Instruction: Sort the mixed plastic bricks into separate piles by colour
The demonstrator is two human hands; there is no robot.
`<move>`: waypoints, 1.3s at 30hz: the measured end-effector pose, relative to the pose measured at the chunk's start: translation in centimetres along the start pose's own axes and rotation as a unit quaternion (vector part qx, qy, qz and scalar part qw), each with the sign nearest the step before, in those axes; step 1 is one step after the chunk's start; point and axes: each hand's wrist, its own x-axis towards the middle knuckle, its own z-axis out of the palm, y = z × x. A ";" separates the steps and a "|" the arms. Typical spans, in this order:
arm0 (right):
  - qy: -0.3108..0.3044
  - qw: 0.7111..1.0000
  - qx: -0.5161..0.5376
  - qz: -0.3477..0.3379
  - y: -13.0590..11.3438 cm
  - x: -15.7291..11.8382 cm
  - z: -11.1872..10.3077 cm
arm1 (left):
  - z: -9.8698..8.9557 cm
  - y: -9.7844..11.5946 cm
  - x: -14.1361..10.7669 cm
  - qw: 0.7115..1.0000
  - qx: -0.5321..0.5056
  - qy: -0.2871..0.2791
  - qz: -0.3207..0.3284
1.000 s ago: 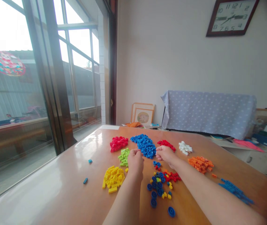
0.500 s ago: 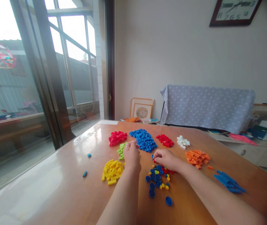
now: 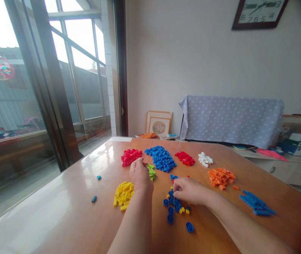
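My left hand [image 3: 140, 174], its fingers closed, hovers between the dark pink pile [image 3: 130, 157] and the lime green pile [image 3: 151, 171]; what it holds, if anything, is hidden. Lower right, my right hand [image 3: 190, 189] has its fingers pressed together at the mixed pile of blue wheels [image 3: 177, 207] and small yellow and red pieces, covering part of it. Whatever lies between those fingertips is too small to make out. Beyond both hands sits the large blue pile [image 3: 161, 159]. Yellow bricks [image 3: 123, 194] lie beside my left wrist.
Farther right on the table [image 3: 68, 211] are a red pile [image 3: 185, 158], white pieces [image 3: 205, 159], orange bricks [image 3: 221, 177] and long blue pieces [image 3: 256, 203]. Two small blue-green pieces lie at left, one of them a flat bar [image 3: 94, 199]. A single blue wheel [image 3: 189, 227] sits nearest.
My left hand has moved left, uncovering more of the lime green pile. My right hand has come nearer and lower, over the mixed pile. The view has shifted slightly.
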 end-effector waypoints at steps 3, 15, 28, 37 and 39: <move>-0.001 1.000 -0.002 -0.002 -0.1 0.1 0.1 | -0.1 0.3 0.2 1.000 0.001 0.010 0.000; 0.037 0.993 0.113 0.008 -1.7 1.2 -0.1 | -0.5 1.5 0.7 0.998 -0.029 0.052 -0.003; 0.081 0.966 0.230 0.081 -4.0 6.7 3.0 | -0.6 0.6 1.0 0.999 -0.023 0.041 0.004; 0.084 0.874 0.464 0.116 -5.0 6.4 2.2 | -0.4 0.2 0.6 1.000 -0.004 0.018 0.011; 0.109 0.861 0.484 0.115 -4.3 5.7 1.1 | -0.3 0.2 0.5 1.000 0.005 0.011 0.017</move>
